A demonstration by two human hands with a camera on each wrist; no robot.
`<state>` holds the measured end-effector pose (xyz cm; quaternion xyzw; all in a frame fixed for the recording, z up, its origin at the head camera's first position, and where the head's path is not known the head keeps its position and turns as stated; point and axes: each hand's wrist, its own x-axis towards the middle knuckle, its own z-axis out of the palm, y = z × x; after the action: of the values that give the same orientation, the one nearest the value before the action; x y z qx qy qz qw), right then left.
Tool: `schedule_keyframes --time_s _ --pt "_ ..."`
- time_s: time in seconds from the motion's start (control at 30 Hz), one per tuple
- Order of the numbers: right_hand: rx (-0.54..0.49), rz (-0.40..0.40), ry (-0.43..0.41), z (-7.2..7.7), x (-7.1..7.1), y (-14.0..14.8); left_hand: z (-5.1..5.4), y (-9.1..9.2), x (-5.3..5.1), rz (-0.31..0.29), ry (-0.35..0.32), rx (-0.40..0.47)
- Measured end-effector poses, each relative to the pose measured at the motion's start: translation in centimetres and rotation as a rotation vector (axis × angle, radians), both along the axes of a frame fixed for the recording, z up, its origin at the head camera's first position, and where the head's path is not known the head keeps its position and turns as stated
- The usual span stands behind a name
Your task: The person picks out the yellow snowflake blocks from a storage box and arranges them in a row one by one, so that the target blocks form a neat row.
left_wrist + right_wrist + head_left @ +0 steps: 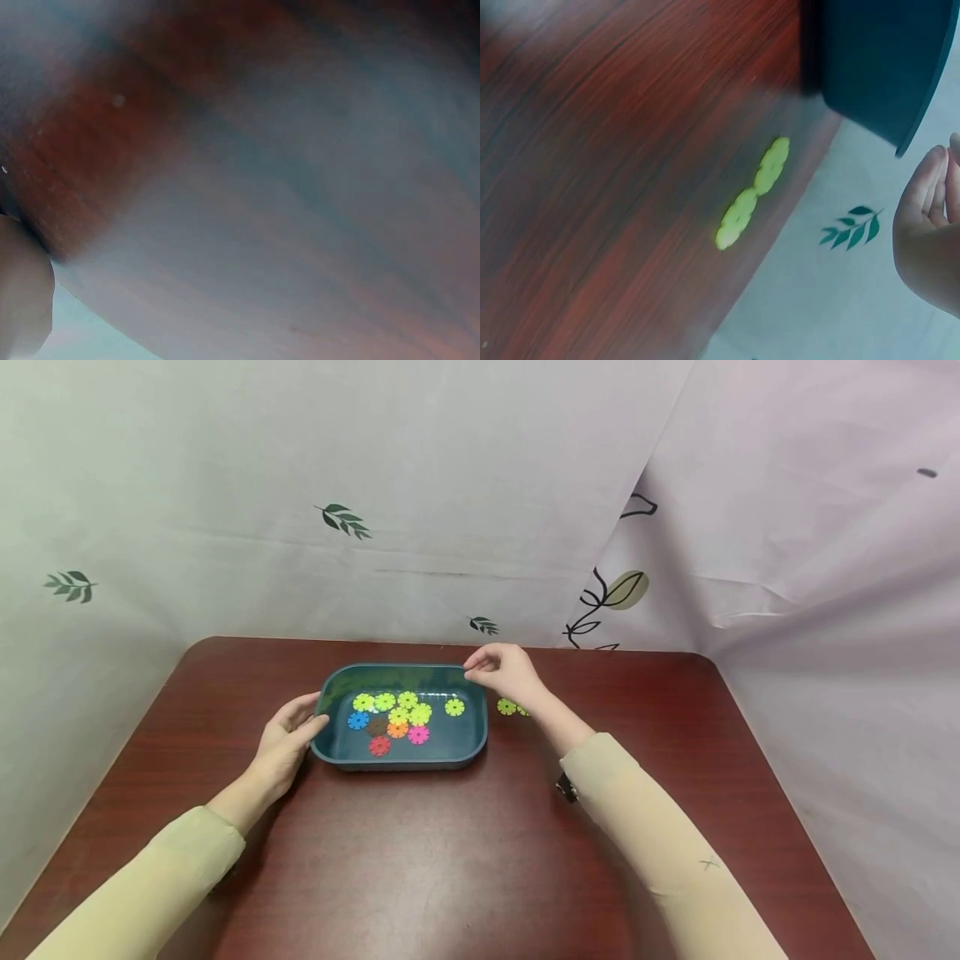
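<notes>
Most discs [454, 707] lie in the tray [399, 766] the left hand [281, 745] grips at nine o'clock; the right hand [508, 674], fingers loosely bent, seemingly empty, hovers at two, and two yellow discs [507, 707] remain on the bench [420, 860] at three.

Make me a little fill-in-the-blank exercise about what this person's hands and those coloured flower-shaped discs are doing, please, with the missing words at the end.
1. The person's ____ hand grips one end of the tray.
2. Outside the tray, ____ loose discs lie on the table.
3. In the head view, the loose discs lie to the ____ of the tray.
4. Inside the tray, the disc lowest in the head view is coloured ____.

Missing words: left; two; right; red.
</notes>
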<state>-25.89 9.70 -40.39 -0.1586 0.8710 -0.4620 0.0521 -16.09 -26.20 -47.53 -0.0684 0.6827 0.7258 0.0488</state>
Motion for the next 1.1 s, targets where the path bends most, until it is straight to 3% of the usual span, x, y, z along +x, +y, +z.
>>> schedule_keyframes --time_s 0.23,1.1 --pt "-0.003 0.042 -0.009 -0.2 0.3 -2.0 -0.1 0.1 0.0 0.014 0.026 0.053" --pt "-0.023 0.156 -0.099 -1.9 0.6 -7.0 -0.1 0.0 0.0 0.016 0.04 0.075"
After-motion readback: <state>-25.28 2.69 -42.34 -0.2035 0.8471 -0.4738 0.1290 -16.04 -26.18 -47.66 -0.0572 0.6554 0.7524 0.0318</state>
